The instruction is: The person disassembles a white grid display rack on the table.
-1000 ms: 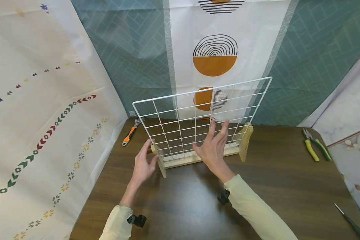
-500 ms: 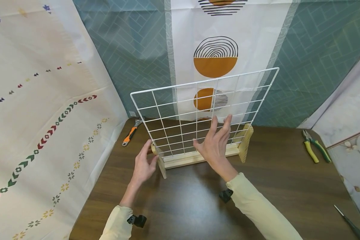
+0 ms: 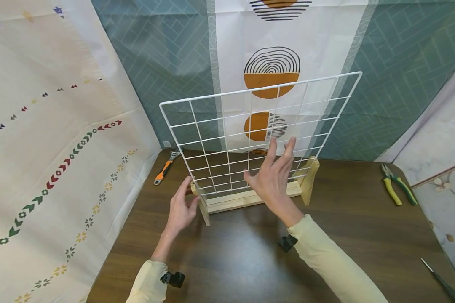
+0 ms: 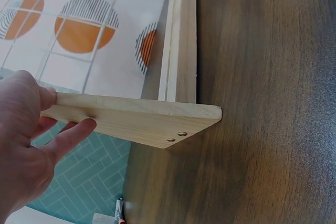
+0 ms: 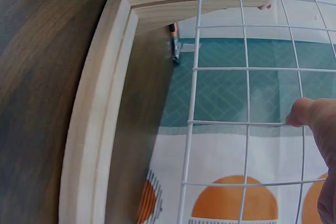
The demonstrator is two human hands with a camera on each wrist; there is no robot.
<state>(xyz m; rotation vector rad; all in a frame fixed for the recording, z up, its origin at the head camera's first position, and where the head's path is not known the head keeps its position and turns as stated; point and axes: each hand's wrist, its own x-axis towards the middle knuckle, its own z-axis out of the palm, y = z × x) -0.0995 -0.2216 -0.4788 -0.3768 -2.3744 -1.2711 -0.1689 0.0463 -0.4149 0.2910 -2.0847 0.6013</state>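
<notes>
A white wire grid panel [image 3: 221, 94] leans up between the two sides of a pale wooden stand. My left hand [image 3: 181, 210] pinches the stand's left side panel [image 4: 131, 121] near its top, thumb and fingers on opposite faces. Two metal screw heads [image 4: 181, 134] show low on that panel. My right hand [image 3: 274, 183] holds the grid's wires, its thumb [image 5: 300, 113] on one wire and its fingers spread upward. In the right wrist view the grid's lowest wire is apart from the wooden base bar [image 5: 89, 129]. The right side panel [image 3: 308, 185] stands at the other end.
On the dark wooden table [image 3: 227, 261], an orange-handled adjustable wrench [image 3: 164, 170] lies behind my left hand. Yellow-green pliers [image 3: 394, 185] lie at the far right, a screwdriver [image 3: 441, 282] near the right edge. Patterned cloths hang behind and at the sides.
The grid's top edge has risen and spread wider in view as my right hand moved slightly up and right. My left hand and the stand stay in place.
</notes>
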